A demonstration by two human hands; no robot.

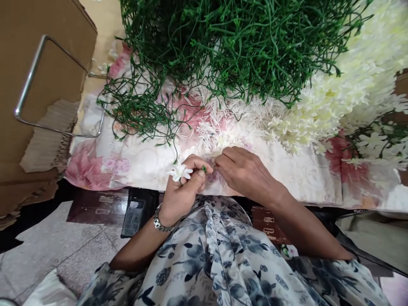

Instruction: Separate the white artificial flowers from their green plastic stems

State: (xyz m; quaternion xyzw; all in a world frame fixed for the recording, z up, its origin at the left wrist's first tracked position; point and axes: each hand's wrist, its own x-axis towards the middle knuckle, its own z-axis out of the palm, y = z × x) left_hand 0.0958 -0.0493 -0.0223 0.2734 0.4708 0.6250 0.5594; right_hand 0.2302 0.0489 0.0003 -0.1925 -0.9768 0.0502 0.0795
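Observation:
My left hand (185, 187) is closed in a pinch on a green plastic flower stem (204, 169), whose small tip shows between thumb and forefinger. A white artificial flower (180, 171) on the stem rests against the back of the forefinger. Just to the right, the fingers of my right hand (244, 172) are bent together over the cloth, near some pale petals (228, 140). What they hold, if anything, is hidden. Beyond both hands lie white stamen-like pieces (210, 127) and a loose bunch of green stems (143, 112).
A big heap of green plastic stems (248, 46) covers the back of the floral cloth (296, 178). Cream petals (321, 110) are piled at right, with finished-looking white flowers (372, 144) beside them. A metal wire frame (30, 85) and cardboard (47, 25) stand at left.

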